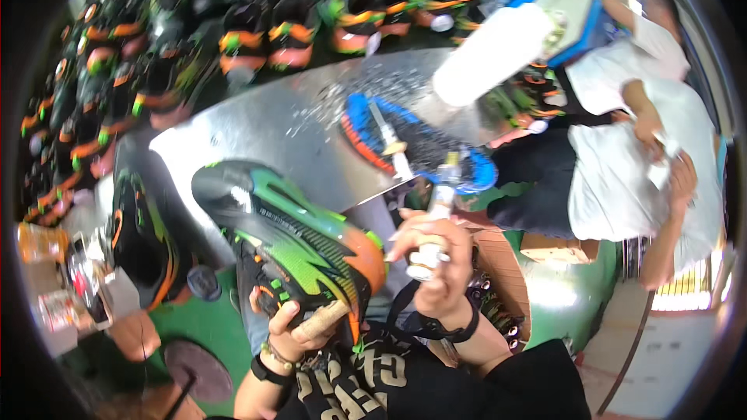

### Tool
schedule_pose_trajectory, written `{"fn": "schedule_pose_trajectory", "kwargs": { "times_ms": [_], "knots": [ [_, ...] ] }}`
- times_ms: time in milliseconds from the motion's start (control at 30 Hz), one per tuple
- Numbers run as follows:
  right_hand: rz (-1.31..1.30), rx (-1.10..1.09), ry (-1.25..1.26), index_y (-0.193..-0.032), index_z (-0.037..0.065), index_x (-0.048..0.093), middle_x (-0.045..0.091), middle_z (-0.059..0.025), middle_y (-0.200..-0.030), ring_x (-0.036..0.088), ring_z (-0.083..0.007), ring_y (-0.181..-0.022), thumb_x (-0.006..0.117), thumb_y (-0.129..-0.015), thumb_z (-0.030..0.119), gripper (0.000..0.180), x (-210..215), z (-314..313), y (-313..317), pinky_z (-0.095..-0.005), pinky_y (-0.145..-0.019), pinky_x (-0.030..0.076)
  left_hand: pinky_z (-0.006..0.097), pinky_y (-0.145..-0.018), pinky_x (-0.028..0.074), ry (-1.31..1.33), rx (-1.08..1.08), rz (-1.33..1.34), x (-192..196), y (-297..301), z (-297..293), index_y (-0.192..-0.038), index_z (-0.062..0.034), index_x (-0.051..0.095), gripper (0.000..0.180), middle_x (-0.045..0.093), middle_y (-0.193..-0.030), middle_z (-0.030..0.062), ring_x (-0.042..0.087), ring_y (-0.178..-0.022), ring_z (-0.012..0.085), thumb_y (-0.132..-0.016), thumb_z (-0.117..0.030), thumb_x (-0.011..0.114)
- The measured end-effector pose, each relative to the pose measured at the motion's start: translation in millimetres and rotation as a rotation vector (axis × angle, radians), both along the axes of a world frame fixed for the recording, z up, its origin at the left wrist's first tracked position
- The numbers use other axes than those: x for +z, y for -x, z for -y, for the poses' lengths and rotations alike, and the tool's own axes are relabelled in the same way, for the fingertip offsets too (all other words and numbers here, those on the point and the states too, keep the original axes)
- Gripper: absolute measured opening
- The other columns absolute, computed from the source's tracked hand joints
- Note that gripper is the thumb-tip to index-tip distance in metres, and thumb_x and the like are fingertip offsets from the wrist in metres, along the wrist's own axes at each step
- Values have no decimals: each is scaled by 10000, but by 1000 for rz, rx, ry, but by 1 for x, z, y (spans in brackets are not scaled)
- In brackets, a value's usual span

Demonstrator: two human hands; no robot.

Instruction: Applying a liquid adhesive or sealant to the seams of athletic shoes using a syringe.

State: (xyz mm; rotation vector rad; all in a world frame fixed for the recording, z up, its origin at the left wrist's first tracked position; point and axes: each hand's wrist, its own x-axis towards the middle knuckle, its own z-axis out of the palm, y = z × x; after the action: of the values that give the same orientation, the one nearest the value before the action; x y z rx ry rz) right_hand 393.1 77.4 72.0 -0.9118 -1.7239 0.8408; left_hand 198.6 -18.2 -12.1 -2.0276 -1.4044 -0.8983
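Observation:
My left hand [292, 328] grips a black, green and orange sports shoe [292, 225] at its opening, in front of my body. The toe points up and to the left, and a tan wrapping shows on one finger of that hand. My right hand [442, 268] is closed around a clear syringe [442, 201], just right of the shoe's orange heel. The syringe's yellowish end points up, away from me, and white parts show by my fingers. A second syringe [393, 144] lies across a blue and orange sole-shaped tray [354, 140] holding dark material.
A metal table [257, 128] stretches ahead, with a white cylinder [494, 54] on it. Rows of similar shoes [264, 35] fill the far left. Another shoe [140, 241] stands at left. Two people in white [630, 163] are at right. An open cardboard box [498, 272] sits below.

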Motion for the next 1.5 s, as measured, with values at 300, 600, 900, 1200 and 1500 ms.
{"fn": "schedule_pose_trajectory", "kwargs": {
  "times_ms": [300,600,900,1200,1500],
  "knots": [
    [-177,50,139,-1298,-6,397,610,-140,-1054,594,-183,-977,604,-925,461,633,28,0,-10,-349,-896,454,626,-1067,261,330,-306,100,87,-8,-56,-743,-143,638,149,580,-1228,-47,435,-1290,264,-640,-158,744],
    [71,-481,10,-1225,47,525,676,-104,-1064,631,-194,-920,673,-888,203,400,-1,2,-53,-311,-831,490,567,-1090,229,339,-404,88,111,0,-167,-699,-76,731,261,598,-1164,-58,451,-1232,254,-687,-334,766],
    [310,-603,-63,-1272,97,543,627,-98,-1193,605,-279,-985,751,-801,164,519,-97,18,-61,-346,-859,489,555,-1072,324,259,-211,359,99,-7,-101,-1266,-143,551,538,376,-1437,212,371,-1322,403,-764,-150,745],
    [91,-731,-79,-1241,61,562,612,-130,-1218,580,-321,-1090,706,-794,121,474,-113,-4,-46,-391,-924,458,360,-733,510,695,-302,362,22,48,34,-1039,-127,677,205,636,-967,66,607,-882,265,-834,-109,682],
    [300,-852,-218,-1321,105,552,564,-141,-1274,508,-327,-1169,741,-779,220,586,-98,-30,-80,-425,-1013,375,465,-872,485,405,-350,279,105,34,-44,-973,-119,679,260,654,-853,23,618,-772,234,-752,18,689]
  ]
}}
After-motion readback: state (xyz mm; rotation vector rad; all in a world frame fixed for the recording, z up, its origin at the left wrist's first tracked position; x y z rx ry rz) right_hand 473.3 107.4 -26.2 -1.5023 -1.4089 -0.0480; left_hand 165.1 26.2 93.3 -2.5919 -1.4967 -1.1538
